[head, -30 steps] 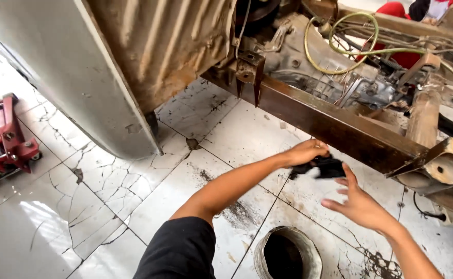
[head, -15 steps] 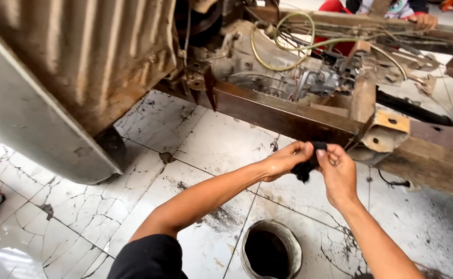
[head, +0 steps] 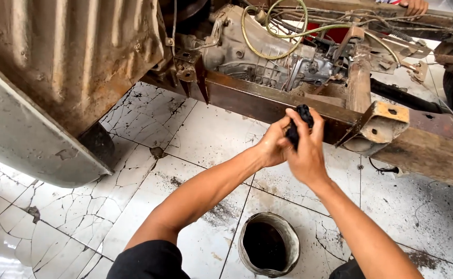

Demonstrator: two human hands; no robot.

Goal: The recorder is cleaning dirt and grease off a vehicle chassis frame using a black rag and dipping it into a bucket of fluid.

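- Hands meet in mid-frame, just in front of a rusty steel frame rail (head: 267, 103) of a stripped vehicle chassis – both bare, both on one small black part (head: 299, 123).
- Left hand (head: 274, 146) comes in from the lower left; its fingers curl against the lower end of the black part, pinching it from that side.
- Right hand (head: 305, 150) wraps it from the right, fingers (head: 316, 121) pressed together and closed around it, so only its top knob and a strip of its side show.
- Black part looks light and small enough for a fingertip hold; it reads as rubber or plastic (I judge it slightly yielding, not fragile), possibly greasy, so a firm pinch at both ends seems best.
- Its long axis stands roughly upright, tilted a little, with the rounded end pointing up toward the rail.
- Behind the rail sits a grey gearbox (head: 267, 57) with looped yellowish hose (head: 275, 49).
- Below the hands, a round metal can (head: 268, 247) of dark liquid stands on cracked white floor tiles (head: 205, 134).
- Another person's hand (head: 415, 6) rests on the far rail, top right.
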